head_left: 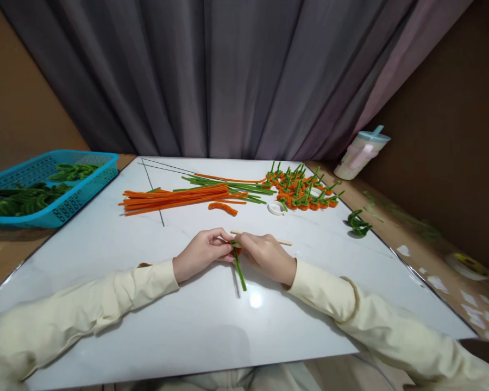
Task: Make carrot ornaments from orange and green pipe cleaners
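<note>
Over the middle of the white table, my left hand (204,252) pinches a small orange and green piece made of pipe cleaner. A green pipe cleaner (239,270) hangs from it towards me. Close against it, the fingers of my right hand (267,255) are closed on the same green pipe cleaner near its top. The orange part is mostly hidden between my fingers. A thin wooden stick (284,242) runs behind my right hand; I cannot tell whether it is held or lies on the table.
Orange pipe cleaners (175,199) and green ones (228,184) lie across the table, with a curled orange piece (223,208) nearby. Finished orange-green pieces (297,187) cluster at back right by a white ring (276,207). A blue basket (61,209), green curls (359,224) and a tumbler (361,156) flank them.
</note>
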Demonstrator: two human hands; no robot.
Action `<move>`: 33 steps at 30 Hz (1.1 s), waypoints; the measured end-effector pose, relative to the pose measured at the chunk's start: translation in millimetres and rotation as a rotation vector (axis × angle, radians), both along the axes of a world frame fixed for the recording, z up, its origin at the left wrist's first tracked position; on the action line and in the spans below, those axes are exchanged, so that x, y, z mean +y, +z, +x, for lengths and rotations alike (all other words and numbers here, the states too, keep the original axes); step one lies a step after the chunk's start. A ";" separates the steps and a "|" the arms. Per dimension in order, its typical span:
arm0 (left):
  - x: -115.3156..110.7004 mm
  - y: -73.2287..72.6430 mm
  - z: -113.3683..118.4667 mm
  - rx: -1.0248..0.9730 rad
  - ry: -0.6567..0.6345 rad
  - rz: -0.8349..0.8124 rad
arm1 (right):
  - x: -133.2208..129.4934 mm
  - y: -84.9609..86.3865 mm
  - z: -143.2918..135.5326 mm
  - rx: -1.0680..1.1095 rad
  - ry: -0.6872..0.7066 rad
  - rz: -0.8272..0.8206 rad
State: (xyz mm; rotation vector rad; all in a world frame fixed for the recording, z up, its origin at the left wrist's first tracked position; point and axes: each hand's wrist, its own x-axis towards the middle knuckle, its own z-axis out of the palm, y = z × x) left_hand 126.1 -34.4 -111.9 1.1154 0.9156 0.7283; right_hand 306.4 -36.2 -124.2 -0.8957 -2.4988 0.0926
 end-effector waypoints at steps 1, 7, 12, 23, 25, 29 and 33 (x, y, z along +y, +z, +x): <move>-0.1 -0.1 0.1 0.002 -0.005 0.004 | 0.2 1.2 -1.7 0.013 -0.012 -0.045; 0.5 2.0 1.3 -0.025 0.068 -0.018 | -3.2 8.7 -9.9 0.327 -0.149 -0.349; 2.2 2.6 0.3 -0.011 0.130 -0.020 | -15.8 18.9 -11.7 0.313 -0.151 -0.415; 2.7 2.6 -2.6 -0.043 0.112 0.000 | -13.0 21.5 -6.2 0.331 -0.121 -0.546; 3.6 3.1 -3.3 -0.035 0.107 -0.001 | -11.2 21.7 -3.5 0.318 -0.111 -0.545; 6.5 3.2 -4.6 -0.015 0.100 -0.013 | -6.1 22.1 3.0 0.271 -0.095 -0.465; 8.9 2.8 -6.5 -0.016 0.061 -0.017 | -2.4 20.5 7.0 0.220 -0.065 -0.354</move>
